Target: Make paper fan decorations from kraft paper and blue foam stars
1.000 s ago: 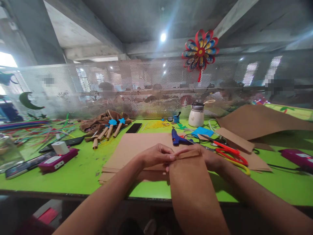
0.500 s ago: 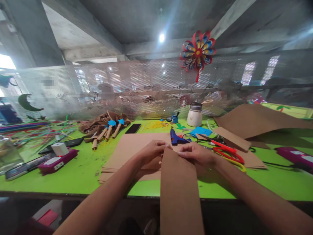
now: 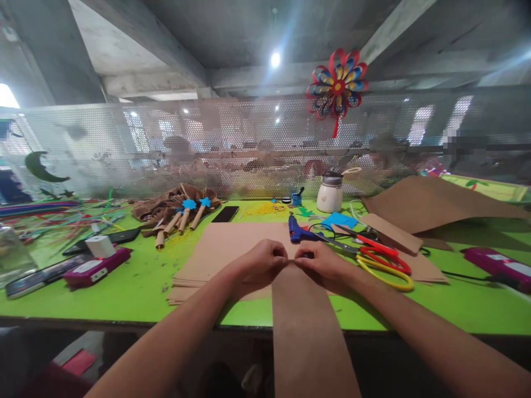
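A long strip of brown paper hangs from my fingers over the front edge of the table. My left hand pinches the left part of its top edge. Close beside it, my right hand pinches the same edge on the right. Between the fingertips the top edge looks narrowly folded, though the fingers cover most of it. Under and behind my hands lies a stack of brown paper sheets. Just beyond my right hand are a blue glue gun and scissors with red and yellow handles.
Brown paper bundles with blue stars lie back left, near a black phone. Purple power strips flank the work area. A white jar stands before the perforated screen. A large brown sheet curls up at right.
The folded flap at the strip's top has turned out of sight, leaving a plain face toward me. My right hand has moved left, nearer my left hand.
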The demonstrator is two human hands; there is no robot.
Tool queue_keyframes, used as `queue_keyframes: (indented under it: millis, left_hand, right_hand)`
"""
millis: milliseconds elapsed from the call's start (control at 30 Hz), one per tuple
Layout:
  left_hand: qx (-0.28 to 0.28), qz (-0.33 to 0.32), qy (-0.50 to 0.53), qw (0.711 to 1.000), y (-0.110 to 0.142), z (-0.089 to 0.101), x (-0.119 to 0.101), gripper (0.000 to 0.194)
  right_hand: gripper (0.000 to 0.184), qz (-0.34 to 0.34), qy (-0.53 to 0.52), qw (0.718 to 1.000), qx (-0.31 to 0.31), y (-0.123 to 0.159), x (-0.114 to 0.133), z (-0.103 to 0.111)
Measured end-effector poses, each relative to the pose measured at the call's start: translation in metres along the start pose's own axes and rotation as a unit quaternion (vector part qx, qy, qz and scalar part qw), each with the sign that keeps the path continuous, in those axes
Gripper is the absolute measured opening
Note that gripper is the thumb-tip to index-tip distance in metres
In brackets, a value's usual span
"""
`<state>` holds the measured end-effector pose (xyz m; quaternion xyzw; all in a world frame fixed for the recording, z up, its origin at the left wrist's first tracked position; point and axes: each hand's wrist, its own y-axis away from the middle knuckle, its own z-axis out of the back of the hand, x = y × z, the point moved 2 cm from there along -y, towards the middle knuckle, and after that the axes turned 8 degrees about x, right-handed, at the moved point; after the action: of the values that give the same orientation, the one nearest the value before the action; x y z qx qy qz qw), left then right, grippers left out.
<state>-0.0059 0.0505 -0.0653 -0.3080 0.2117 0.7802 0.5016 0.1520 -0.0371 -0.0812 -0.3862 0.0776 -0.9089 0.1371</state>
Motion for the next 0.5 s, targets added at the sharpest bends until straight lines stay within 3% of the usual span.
queue_keyframes:
  millis: [500]
  left_hand:
    - [-0.018,-0.025,-0.130,0.991,0.0028,-0.0042,-0.0029,0.016]
  right_hand:
    - [0.010,0.053,0.143,0.988,0.011,-0.0025,-0.0023,-0.0002]
